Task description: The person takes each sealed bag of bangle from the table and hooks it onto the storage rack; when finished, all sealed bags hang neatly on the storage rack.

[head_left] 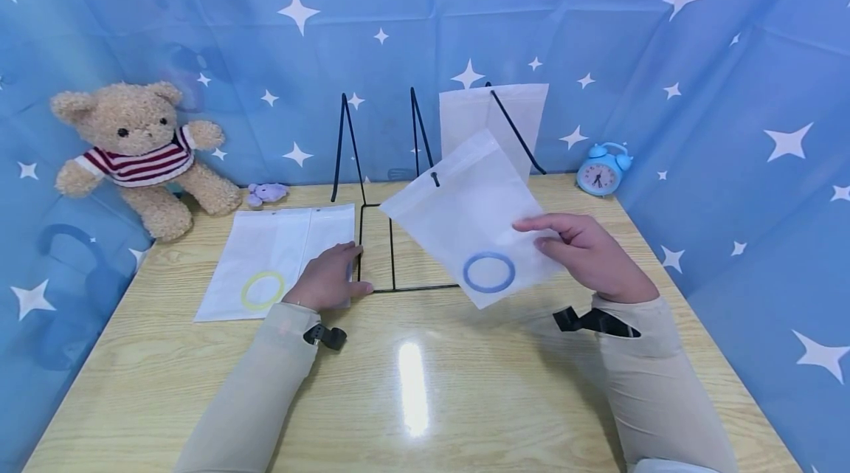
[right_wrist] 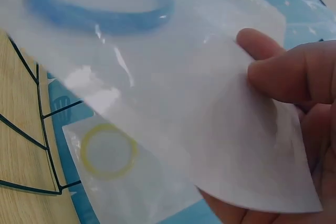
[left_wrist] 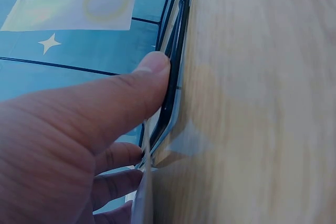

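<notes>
My right hand (head_left: 587, 251) pinches the lower right edge of a white translucent pouch (head_left: 458, 200) between thumb and fingers. A blue ring (head_left: 489, 271) is in that pouch, which is tilted. The tip of the middle hook (head_left: 435, 179) shows in front of its upper part, at the hole. My left hand (head_left: 327, 277) holds the left side of the black wire rack (head_left: 393, 255), thumb on the frame (left_wrist: 173, 85). Under that hand lie overlapping pouches (head_left: 265, 237), one with a yellow ring (head_left: 262, 290). Another pouch (head_left: 494, 115) hangs on the right hook (head_left: 514, 130).
A teddy bear (head_left: 136, 144) in a striped top sits at the back left, beside a small purple toy (head_left: 268, 193). At the back right stands a blue alarm clock (head_left: 600, 172). A starry blue curtain (head_left: 265, 30) encloses the wooden table (head_left: 478, 384).
</notes>
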Demonstrator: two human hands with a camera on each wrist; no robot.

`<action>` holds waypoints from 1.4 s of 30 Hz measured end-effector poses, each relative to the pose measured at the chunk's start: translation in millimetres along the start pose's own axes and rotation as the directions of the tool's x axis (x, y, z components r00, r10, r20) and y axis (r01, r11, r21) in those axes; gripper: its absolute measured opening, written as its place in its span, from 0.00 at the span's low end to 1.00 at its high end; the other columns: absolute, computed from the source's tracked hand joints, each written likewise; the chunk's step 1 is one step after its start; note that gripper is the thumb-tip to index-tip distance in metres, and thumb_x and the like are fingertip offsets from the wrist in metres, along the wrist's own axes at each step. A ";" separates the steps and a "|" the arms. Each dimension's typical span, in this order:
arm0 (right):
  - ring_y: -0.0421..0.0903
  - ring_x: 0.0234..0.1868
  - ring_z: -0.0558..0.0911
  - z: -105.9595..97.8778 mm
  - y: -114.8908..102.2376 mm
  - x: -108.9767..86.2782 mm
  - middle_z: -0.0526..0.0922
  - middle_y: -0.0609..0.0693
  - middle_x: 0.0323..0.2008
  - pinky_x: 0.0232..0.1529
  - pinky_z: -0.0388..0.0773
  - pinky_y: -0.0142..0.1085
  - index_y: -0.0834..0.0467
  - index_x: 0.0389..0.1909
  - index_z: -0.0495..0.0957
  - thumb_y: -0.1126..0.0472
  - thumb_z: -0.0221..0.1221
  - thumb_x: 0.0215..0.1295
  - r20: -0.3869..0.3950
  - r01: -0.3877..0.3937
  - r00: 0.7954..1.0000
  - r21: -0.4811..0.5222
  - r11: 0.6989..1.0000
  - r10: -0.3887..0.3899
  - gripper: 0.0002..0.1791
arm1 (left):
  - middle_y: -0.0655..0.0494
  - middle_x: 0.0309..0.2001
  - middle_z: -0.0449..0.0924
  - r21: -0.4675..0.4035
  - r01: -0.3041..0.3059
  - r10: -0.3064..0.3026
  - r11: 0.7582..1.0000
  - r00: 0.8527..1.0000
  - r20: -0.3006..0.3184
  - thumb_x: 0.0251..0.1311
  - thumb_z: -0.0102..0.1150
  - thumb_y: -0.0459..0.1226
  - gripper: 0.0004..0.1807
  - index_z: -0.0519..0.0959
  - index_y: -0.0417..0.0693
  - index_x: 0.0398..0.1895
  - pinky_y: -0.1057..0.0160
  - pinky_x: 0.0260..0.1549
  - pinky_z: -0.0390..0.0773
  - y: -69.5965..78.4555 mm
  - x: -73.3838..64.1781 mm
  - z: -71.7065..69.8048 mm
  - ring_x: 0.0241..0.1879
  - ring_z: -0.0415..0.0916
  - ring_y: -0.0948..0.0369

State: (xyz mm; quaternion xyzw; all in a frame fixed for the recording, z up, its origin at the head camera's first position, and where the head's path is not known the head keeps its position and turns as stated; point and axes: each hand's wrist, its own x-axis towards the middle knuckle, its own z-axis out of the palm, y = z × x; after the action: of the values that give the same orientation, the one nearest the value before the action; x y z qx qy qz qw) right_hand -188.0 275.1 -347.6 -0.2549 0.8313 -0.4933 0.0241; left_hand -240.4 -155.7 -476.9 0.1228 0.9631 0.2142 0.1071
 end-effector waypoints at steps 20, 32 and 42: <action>0.52 0.51 0.83 1.5 7.2 1.1 0.63 0.55 0.78 0.43 0.90 0.53 0.45 0.81 0.65 0.66 0.47 0.85 0.235 -0.107 0.968 0.095 0.990 0.083 0.29 | 0.41 0.81 0.59 -0.002 -0.005 0.005 1.000 1.000 -0.008 0.64 0.72 0.53 0.47 0.64 0.43 0.81 0.37 0.76 0.63 3.7 -4.9 -2.9 0.80 0.57 0.40; 0.48 0.53 0.85 12.1 10.4 9.0 0.80 0.61 0.58 0.46 0.90 0.45 0.60 0.78 0.68 0.75 0.49 0.79 0.081 -0.013 0.997 0.171 0.985 -0.001 0.29 | 0.41 0.82 0.59 0.003 -0.013 0.013 1.000 1.000 0.002 0.64 0.72 0.53 0.48 0.64 0.43 0.81 0.37 0.76 0.63 4.4 -5.1 -4.3 0.80 0.57 0.40; 0.43 0.71 0.77 35.5 18.8 17.5 0.71 0.51 0.75 0.61 0.83 0.40 0.66 0.79 0.63 0.81 0.47 0.75 0.022 0.110 0.991 0.395 0.912 -0.129 0.32 | 0.41 0.82 0.59 0.004 -0.012 0.012 1.000 1.000 0.002 0.64 0.72 0.53 0.48 0.64 0.43 0.81 0.37 0.75 0.62 3.2 -3.7 -4.1 0.80 0.57 0.40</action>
State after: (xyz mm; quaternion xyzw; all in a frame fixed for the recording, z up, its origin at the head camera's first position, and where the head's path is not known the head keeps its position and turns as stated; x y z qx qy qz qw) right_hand -200.4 245.9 -377.7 -0.3068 0.6975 -0.6444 0.0645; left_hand -237.4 -155.6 -471.3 0.1288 0.9626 0.2130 0.1065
